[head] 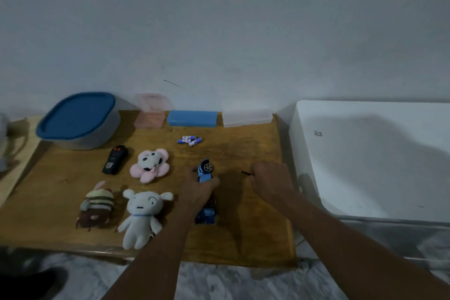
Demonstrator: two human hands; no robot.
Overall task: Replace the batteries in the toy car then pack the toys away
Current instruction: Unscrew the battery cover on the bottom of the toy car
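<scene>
- A grey tub with a blue lid (78, 117) sits closed at the table's (243, 238) far-left corner; judging by the task, it is probably where the toys end up, so its lid has to come off later.
- Along the far edge, from left to right, stand a pink box (149, 118), a blue box (192, 118) and a clear box (247, 118).
- The black remote (115, 159) lies just in front of the tub, and the pink plush (150, 165) lies beside it.
- Near the front-left of the table, the striped plush (97, 204) and the white plush (141, 217) lie side by side, touching nothing else.
- A small cluster of batteries (190, 140) rests in front of the blue box, well apart from both hands (whether these are fresh or spent cannot be told).
- The left hand (198, 190) is closed around the blue toy car (205, 172) near the table's middle, with a wheel showing above the fingers. The car seems tipped on its side, and a second blue part (205, 214) shows under the wrist.
- The right hand (270, 181) is curled into a fist round a thin dark tool (247, 173), probably a screwdriver, whose tip points left toward the car without touching it.
- The step in hand looks like opening the battery cover. The next move calls for steadying the car and bringing the tool tip to the underside, though no screw is visible.
</scene>
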